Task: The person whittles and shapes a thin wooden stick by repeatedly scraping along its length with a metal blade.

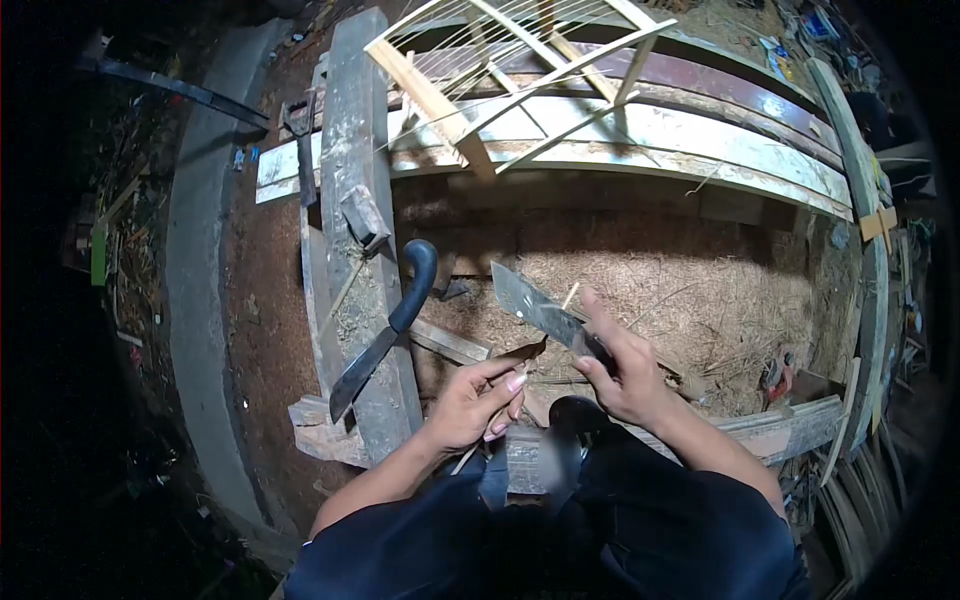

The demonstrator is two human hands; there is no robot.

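My right hand (628,375) is closed round the handle of a broad-bladed knife (535,305), whose blade points up and to the left. To its left, my left hand (475,408) has its fingers pressed together on a thin strip (465,460), which sticks out below them. A dark, pointed piece (522,353) extends from the top of this hand towards the knife; what it is, I cannot make out. A second knife with a black curved handle (408,295) rests on the wooden beam at the left.
A slatted wooden frame (520,80) stands on long boards (700,140) at the top. The thick beam (385,400) on the left carries a small block (364,217). Another beam (790,428) crosses near my lap. Shavings (690,275) cover the ground between.
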